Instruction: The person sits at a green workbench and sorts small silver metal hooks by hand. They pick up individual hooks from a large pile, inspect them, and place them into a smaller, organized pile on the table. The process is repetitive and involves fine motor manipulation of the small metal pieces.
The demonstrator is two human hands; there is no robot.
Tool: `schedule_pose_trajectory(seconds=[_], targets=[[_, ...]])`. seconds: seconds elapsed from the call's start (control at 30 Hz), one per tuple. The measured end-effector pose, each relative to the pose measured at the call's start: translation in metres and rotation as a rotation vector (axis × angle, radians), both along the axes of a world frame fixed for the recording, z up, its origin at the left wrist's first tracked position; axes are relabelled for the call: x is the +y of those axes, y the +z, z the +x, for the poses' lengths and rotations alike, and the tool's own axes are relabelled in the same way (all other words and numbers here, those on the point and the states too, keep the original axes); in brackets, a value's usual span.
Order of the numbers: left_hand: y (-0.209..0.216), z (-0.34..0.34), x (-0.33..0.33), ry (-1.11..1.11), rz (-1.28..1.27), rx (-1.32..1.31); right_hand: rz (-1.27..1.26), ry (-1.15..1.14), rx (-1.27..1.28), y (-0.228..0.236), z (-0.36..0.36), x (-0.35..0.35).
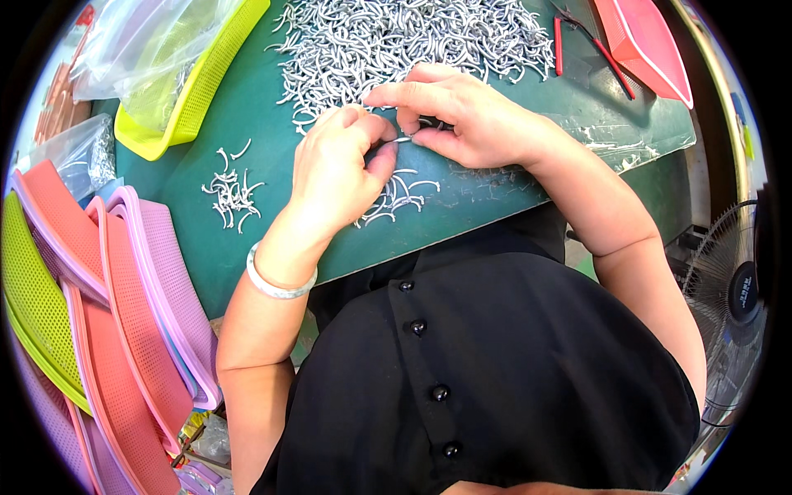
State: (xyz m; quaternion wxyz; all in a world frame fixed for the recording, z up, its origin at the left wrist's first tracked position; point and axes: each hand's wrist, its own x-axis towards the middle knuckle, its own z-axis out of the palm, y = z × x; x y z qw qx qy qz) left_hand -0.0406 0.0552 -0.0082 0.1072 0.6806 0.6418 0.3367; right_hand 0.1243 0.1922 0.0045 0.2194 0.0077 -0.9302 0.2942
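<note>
Near the middle of the green table, my left hand pinches one end of a small grey curved piece. My right hand meets it from the other side, thumb and fingers closed at the piece's other end. Just beyond both hands spreads a large heap of similar grey curved pieces. A few loose pieces lie close to my left thumb, toward the table's front edge. Farther left sits another small cluster of pieces. My fingers partly cover what is between them.
Red-handled pliers lie at the far right beside a red plastic basket. A yellow-green basket with clear plastic bags stands at the far left. Stacked pink, purple and green baskets crowd the left side. A fan stands at right.
</note>
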Motion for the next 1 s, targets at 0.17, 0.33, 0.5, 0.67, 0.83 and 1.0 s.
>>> schedule_pose_trajectory(seconds=[0.17,0.33,0.5,0.67,0.83,1.0], targets=[[0.006,0.000,-0.001,-0.134,0.038,-0.012,-0.012,-0.037,-0.005,0.001,0.005,0.008],[0.002,0.002,0.004,-0.041,0.018,-0.001,0.082,-0.054,-0.013,0.000,0.003,0.009],[0.002,0.003,0.004,-0.056,0.029,0.091,0.054,-0.075,-0.070,0.005,0.006,0.010],[0.002,0.003,0.005,-0.043,0.027,0.086,0.078,-0.061,-0.114,0.008,0.008,0.010],[0.000,0.003,0.006,-0.028,0.029,0.069,0.100,-0.070,-0.092,0.004,0.006,0.009],[-0.001,0.004,0.007,-0.010,0.040,0.034,0.107,-0.092,-0.038,-0.004,0.004,0.008]])
